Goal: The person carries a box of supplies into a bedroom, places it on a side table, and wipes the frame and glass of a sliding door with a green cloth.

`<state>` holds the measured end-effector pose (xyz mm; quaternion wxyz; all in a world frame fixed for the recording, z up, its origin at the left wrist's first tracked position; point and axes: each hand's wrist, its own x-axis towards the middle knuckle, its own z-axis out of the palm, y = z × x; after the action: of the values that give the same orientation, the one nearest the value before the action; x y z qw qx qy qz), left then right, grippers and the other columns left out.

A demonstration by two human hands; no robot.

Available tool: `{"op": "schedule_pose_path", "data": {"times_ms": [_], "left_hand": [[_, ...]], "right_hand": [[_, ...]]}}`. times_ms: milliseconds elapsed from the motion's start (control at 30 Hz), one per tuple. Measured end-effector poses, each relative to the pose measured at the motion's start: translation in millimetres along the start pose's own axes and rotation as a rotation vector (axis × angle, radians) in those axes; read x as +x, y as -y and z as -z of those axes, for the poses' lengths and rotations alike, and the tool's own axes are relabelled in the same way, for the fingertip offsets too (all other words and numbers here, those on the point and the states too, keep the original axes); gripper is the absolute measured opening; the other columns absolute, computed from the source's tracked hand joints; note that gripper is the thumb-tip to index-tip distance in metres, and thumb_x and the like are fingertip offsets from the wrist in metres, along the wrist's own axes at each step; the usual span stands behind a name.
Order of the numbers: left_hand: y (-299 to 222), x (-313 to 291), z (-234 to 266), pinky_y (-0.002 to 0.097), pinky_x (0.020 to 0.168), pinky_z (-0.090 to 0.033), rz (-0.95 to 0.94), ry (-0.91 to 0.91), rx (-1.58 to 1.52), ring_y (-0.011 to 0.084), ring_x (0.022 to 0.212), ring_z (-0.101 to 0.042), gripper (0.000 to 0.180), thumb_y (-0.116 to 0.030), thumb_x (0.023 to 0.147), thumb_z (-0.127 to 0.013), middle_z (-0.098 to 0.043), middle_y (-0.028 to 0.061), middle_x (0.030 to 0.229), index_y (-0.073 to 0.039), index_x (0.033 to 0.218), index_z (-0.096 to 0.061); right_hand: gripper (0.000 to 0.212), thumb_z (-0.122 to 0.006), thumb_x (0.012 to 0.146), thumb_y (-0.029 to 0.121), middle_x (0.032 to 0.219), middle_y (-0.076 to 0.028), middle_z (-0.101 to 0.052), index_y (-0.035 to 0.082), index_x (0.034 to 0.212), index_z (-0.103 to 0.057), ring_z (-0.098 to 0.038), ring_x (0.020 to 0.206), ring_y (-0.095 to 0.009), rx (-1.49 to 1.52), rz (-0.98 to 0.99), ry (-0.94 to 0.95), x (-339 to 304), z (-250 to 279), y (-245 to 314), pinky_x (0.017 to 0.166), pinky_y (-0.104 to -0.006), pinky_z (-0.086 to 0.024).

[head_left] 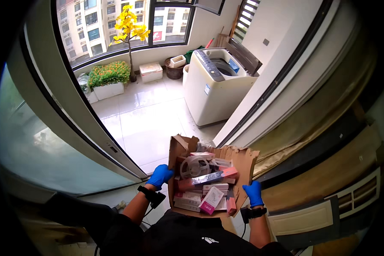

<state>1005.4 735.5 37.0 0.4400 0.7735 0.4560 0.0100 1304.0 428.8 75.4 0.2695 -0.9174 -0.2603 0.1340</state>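
In front of my body I carry an open cardboard box (244,165) with torn, ragged flaps. My left hand (161,176), in a blue glove, is closed on the box's left side. The right hand (253,194), gloved in blue too, grips its right edge; part of its fingers is hidden behind the cardboard. Inside lie several small packages in a jumble. Among them are a clear plastic reel (194,167), a long box with orange ends (209,177) and a white-and-pink carton (212,200) near the front.
Ahead, a doorway leads onto a tiled balcony floor (147,121). A frosted glass sliding door (64,149) flanks it on the left. Beyond stand a washing machine (200,94) with raised lid, a flower planter (109,90) and a white foam box (151,73). Boards (324,183) lean at the right.
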Motion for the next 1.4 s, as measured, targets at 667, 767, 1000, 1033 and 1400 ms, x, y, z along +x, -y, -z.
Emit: {"op": "schedule_pose_path", "data": {"times_ms": [667, 767, 1000, 1033, 1400], "left_hand": [[29, 199, 292, 0.0415, 0.063, -0.05, 0.633, -0.878, -0.542, 0.0354, 0.064, -0.062, 0.045, -0.037, 0.078, -0.054, -0.06, 0.0254, 0.07, 0.008, 0.076, -0.06], [42, 203, 252, 0.0413, 0.064, -0.05, 0.731, -0.948, -0.496, 0.0366, 0.062, -0.061, 0.044, -0.036, 0.078, -0.053, -0.06, 0.0252, 0.068, 0.008, 0.077, -0.06], [193, 239, 374, 0.0413, 0.065, -0.051, 0.878, -1.087, -0.534, 0.0378, 0.065, -0.061, 0.043, -0.035, 0.077, -0.052, -0.06, 0.0255, 0.069, 0.007, 0.076, -0.061], [206, 230, 393, 0.0384, 0.056, -0.05, 0.884, -1.174, -0.461, 0.0317, 0.057, -0.062, 0.042, -0.034, 0.076, -0.054, -0.06, 0.0223, 0.062, 0.008, 0.073, -0.061], [339, 149, 580, 0.0433, 0.06, -0.049, 1.224, -1.232, -0.551, 0.0382, 0.062, -0.061, 0.042, -0.033, 0.077, -0.053, -0.059, 0.027, 0.066, 0.007, 0.069, -0.061]], "right_hand": [[0.029, -0.067, 0.068, 0.015, 0.079, -0.02, -0.065, -0.004, 0.089, -0.064, -0.065, 0.07, -0.029, -0.067, 0.797, 0.592, 458, -200, 583, 0.065, -0.0355, -0.05], [0.028, -0.068, 0.068, 0.014, 0.079, -0.018, -0.066, -0.004, 0.09, -0.065, -0.065, 0.069, -0.026, -0.17, 0.861, 0.703, 471, -237, 606, 0.064, -0.0334, -0.05], [0.029, -0.07, 0.064, 0.016, 0.075, -0.015, -0.067, -0.002, 0.086, -0.066, -0.065, 0.067, -0.022, -0.216, 1.04, 0.812, 461, -443, 806, 0.062, -0.0335, -0.049], [0.028, -0.07, 0.064, 0.016, 0.074, -0.014, -0.067, -0.001, 0.086, -0.067, -0.064, 0.066, -0.022, -0.203, 1.049, 0.842, 450, -463, 834, 0.062, -0.0334, -0.05], [0.025, -0.065, 0.062, 0.022, 0.071, -0.023, -0.06, 0.002, 0.076, -0.066, -0.06, 0.071, -0.038, -0.328, 1.455, 0.966, 263, -681, 1089, 0.066, -0.0422, -0.049]]}}
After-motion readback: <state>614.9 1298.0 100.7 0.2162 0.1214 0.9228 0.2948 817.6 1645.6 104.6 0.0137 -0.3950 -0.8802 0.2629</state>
